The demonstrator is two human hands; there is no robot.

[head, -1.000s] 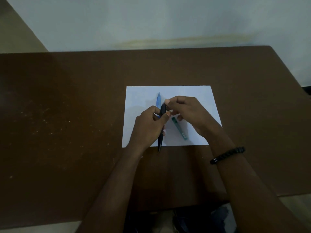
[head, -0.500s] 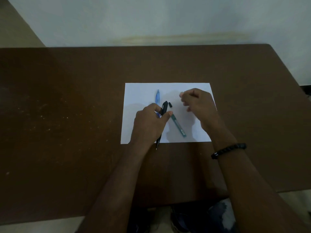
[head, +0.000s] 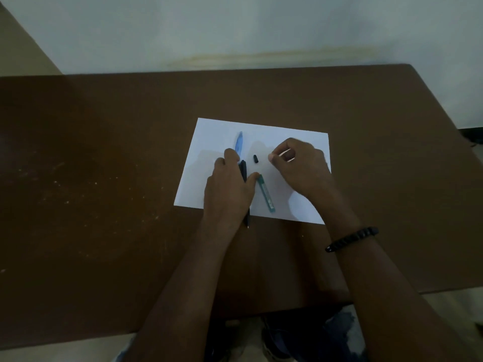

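Black pen still in grip of left hand; right hand now off it, curled, contents unclear.

Study or office room: brown bench and paper sheet under the left hand, blue pen at its fingertips, pale wall beyond.

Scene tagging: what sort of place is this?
Likely a study or office desk: a brown table against a pale wall, a paper sheet with a blue pen on it, a black pen in the left hand.
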